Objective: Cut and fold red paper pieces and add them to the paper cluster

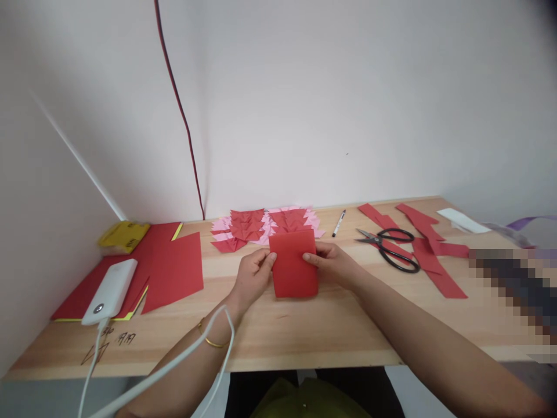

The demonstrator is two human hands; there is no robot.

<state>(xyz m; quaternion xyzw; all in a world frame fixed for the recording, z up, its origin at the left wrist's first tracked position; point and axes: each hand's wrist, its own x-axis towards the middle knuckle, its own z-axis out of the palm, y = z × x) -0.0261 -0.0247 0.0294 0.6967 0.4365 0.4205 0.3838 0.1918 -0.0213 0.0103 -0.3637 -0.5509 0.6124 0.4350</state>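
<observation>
A red sheet of paper [295,267], seemingly folded into a rectangle, is held up between my two hands over the middle of the wooden table. My left hand [253,273] pinches its left edge, thumb in front and fingers behind. On the opposite edge my right hand [333,264] grips it the same way, with the thumb lying on the front face. Just behind the paper, folded red pieces [247,223] and pink pieces [221,225] stand in overlapping rows against the wall. The paper hides part of them.
Black-handled scissors [389,247] lie at right among red paper scraps [439,267]. A pen [339,223] rests near the wall. At left are red sheets [174,273], a white power bank [111,290] and a yellow package [124,237]. A white cable [174,363] crosses my left forearm.
</observation>
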